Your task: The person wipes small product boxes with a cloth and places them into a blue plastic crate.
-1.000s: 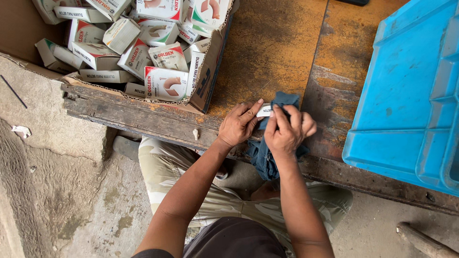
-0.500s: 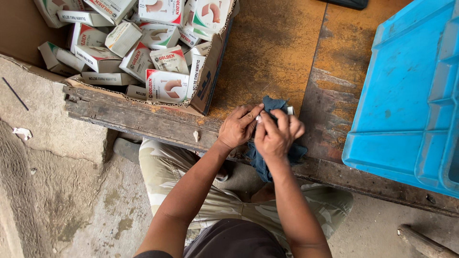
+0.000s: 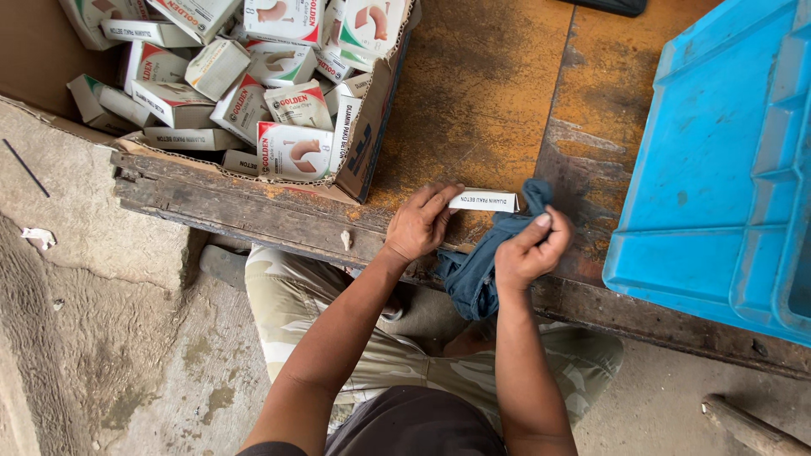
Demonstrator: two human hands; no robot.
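Head view: left hand (image 3: 420, 226) pins a small white box (image 3: 482, 200) flat on the desk (image 3: 490, 93) at frame centre, fingers together on it. Right hand (image 3: 530, 251) fingers are clamped on a blue cloth (image 3: 475, 274). Risk: the box sits near the desk edge; a hard wipe could push it off.

Dark blue cloth (image 3: 473, 274), white small box (image 3: 483, 200), bright blue crate (image 3: 718, 169), rusty orange table (image 3: 481, 93), camouflage trousers (image 3: 397, 359)
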